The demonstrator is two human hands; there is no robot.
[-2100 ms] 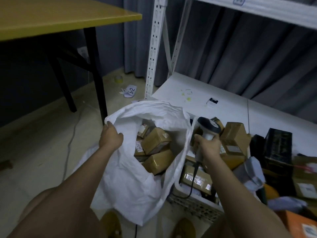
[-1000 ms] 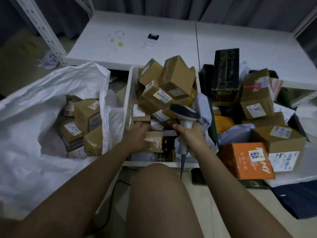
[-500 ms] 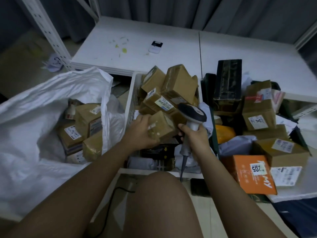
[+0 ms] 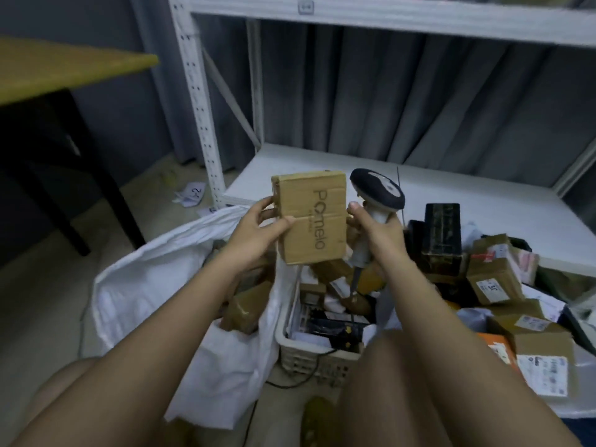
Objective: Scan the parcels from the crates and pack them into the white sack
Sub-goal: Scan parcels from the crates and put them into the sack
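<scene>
Holding the cardboard parcel [image 4: 311, 217] upright above the white sack [image 4: 154, 285], the left hand [image 4: 258, 227] pinches its edge; a loose pinch could drop it outside. Beside it the right hand [image 4: 375, 227] clenches the scanner [image 4: 375, 195]. Sack and crate [image 4: 309, 356] both hold parcels.

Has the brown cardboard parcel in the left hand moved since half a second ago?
Yes. The brown cardboard parcel went up from the white plastic crate; the left hand now holds it above the rim.
</scene>
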